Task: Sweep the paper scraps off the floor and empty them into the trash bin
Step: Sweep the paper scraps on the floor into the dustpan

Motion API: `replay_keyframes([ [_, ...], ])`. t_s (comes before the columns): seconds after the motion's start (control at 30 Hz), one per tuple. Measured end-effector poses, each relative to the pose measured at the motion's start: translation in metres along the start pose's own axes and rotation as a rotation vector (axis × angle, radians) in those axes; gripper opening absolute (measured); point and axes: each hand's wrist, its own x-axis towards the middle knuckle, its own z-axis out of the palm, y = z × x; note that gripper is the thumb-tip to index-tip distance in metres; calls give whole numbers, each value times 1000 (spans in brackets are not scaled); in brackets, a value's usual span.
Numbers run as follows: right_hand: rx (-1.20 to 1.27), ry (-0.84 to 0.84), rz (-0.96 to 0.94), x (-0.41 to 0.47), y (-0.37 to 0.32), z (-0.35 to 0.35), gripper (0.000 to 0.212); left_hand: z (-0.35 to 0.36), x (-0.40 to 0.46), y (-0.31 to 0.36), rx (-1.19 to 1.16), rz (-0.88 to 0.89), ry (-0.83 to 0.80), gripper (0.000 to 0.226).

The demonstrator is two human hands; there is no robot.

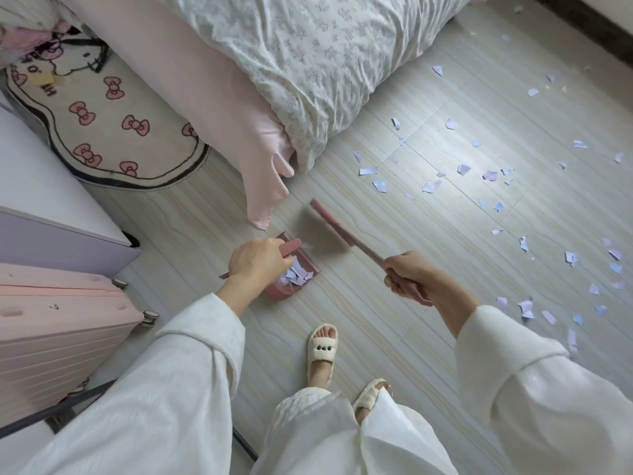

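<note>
My left hand grips the handle of a pink dustpan that rests on the pale wood floor and holds several paper scraps. My right hand grips the handle of a pink hand broom. Its blurred bristles sit at the dustpan's mouth. Many more lilac and blue paper scraps lie scattered over the floor to the right, and further scraps lie near my right sleeve. No trash bin is in view.
A bed with a floral quilt and pink sheet overhangs just behind the dustpan. A cat-shaped rug, a lilac cabinet and a pink suitcase stand at left. My slippered feet are below.
</note>
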Motion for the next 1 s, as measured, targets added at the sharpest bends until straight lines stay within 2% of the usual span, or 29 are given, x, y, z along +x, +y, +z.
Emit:
replay_keyframes([
  [0.1,331,-49,68,11,15,8,18,-1,-1,-8,-18,-8,-4,22],
  [0.27,613,-107,97,28,23,16,20,-4,3,-15,-21,13,-36,30],
  [0.33,613,-121,104,33,22,18,20,-4,6,-10,-16,27,-26,30],
  [0.5,382,-202,146,34,17,36,24,-3,12,-1,8,74,11,22],
  [0.67,469,-336,179,17,-1,22,29,-5,12,3,-5,78,-14,25],
  [0.87,374,-218,108,9,3,0,23,-4,9,1,42,114,-17,26],
  [1.0,403,-156,67,16,8,-5,22,-5,12,2,79,173,15,14],
])
